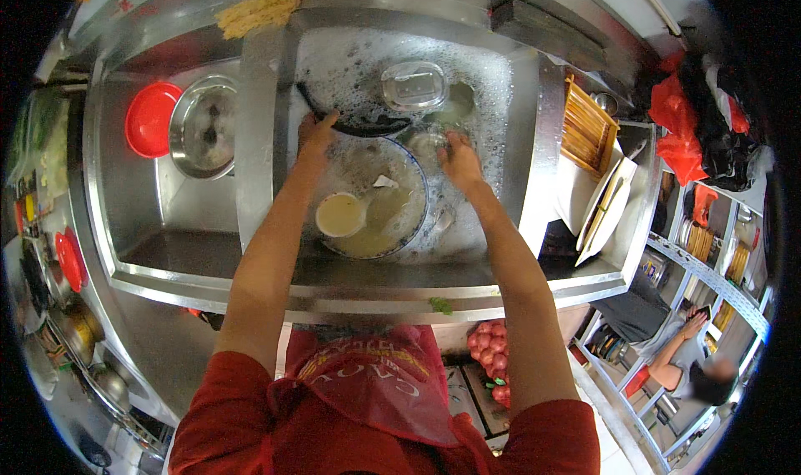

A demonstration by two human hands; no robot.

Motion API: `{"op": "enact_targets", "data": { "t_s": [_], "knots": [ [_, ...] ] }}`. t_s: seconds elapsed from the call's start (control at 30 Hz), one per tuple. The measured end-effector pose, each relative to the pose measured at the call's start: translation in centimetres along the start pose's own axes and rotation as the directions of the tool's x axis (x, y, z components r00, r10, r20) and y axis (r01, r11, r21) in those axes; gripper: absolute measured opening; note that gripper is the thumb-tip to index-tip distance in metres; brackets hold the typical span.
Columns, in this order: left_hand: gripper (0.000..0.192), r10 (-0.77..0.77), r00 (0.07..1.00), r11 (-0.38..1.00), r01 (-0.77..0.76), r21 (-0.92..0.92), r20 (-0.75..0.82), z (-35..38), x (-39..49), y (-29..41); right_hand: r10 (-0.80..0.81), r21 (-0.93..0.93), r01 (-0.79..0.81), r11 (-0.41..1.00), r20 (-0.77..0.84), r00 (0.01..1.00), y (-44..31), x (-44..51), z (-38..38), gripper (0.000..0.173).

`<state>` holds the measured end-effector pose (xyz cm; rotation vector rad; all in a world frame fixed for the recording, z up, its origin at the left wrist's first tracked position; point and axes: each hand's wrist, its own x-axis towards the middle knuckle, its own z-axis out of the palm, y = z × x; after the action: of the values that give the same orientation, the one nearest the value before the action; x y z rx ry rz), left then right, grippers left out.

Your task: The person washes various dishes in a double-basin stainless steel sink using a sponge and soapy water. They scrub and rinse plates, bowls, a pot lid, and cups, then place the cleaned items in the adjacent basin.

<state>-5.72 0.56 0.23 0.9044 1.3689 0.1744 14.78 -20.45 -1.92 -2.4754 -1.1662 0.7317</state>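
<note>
My left hand [317, 135] grips the edge of a black curved dish [375, 126], largely covered by suds in the middle basin of the steel sink. My right hand [462, 161] dips its fingertips into the foam beside a blurred round dish [427, 143]; whether it grips the dish is unclear. Between my forearms sits a wide blue-rimmed bowl [410, 228] of cloudy water. Inside it are a small white bowl [340, 215] of yellowish liquid and a white fragment [385, 181]. Beyond my hands, a clear container [413, 86] rests in the suds.
The left basin holds a red plastic bowl [145, 121] and a steel bowl [203, 131]. Bamboo trays [587, 128] and white plates [607, 209] stand in the right compartment. A yellow scrubbing cloth [261, 11] lies on the back ledge. To the right is another person [669, 343].
</note>
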Motion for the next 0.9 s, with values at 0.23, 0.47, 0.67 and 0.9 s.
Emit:
{"op": "enact_targets", "data": {
  "t_s": [0.23, 0.47, 0.67, 0.9],
  "knots": [
    [0.047, -0.145, 0.987, 0.948, 0.16, -0.277, 0.073, -0.6, 7.0, -3.3, 0.104, -0.051, -0.105, 0.993, -0.012, 0.994, 1.1, -4.7, 0.9, 0.067],
    [0.036, 0.426, 0.884, 0.889, -0.448, 0.089, 0.194, -10.1, 17.9, -11.5, 0.25, -0.133, -0.226, 0.965, 0.207, 0.946, -0.4, -4.2, -0.3, 0.058],
    [0.044, 0.042, 0.999, 0.908, -0.027, -0.417, 0.025, -1.5, 7.0, -3.3, 0.272, -0.077, -0.261, 0.962, 0.221, 0.937, 2.0, -7.8, 0.9, 0.056],
    [0.066, 0.456, 0.879, 0.862, -0.476, -0.173, -0.141, -2.4, -0.4, 3.6, 0.339, -0.032, -0.345, 0.938, 0.289, 0.895, 1.7, -8.4, 0.8, 0.033]
  ]
}}
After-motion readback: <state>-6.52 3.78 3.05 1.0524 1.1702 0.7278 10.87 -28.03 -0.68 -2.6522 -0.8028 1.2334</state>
